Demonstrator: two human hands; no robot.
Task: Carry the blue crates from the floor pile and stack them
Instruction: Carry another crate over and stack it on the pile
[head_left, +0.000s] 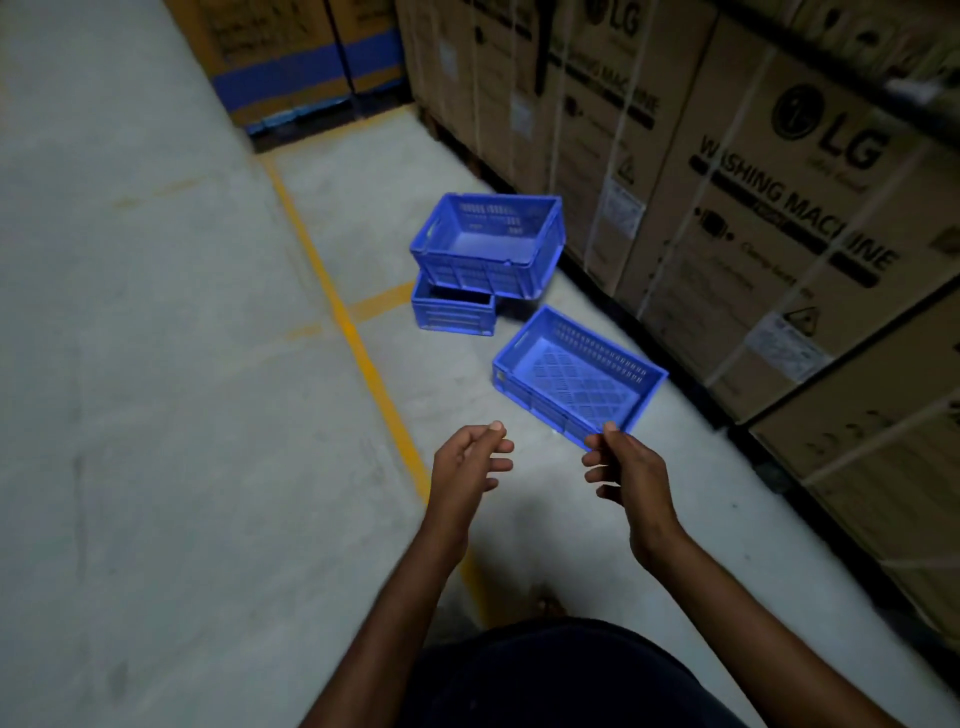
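Both hands empty, fingers loosely spread: left hand (470, 457), right hand (626, 467). Near shallow crate (576, 376) alone on floor, unstacked; deep crate (488, 244) sits skewed on lower crate (453, 310) beside boxes (779, 218). Stacking looks barely begun.

Floor (156, 364): shallow crate (576, 376) nearest, just beside the carton wall (779, 208) on the right. Farther and left of it, a deep crate (488, 244) sits askew on a lower crate (452, 312). Floor line (332, 291) runs left of all three. More cartons (291, 62) far left.
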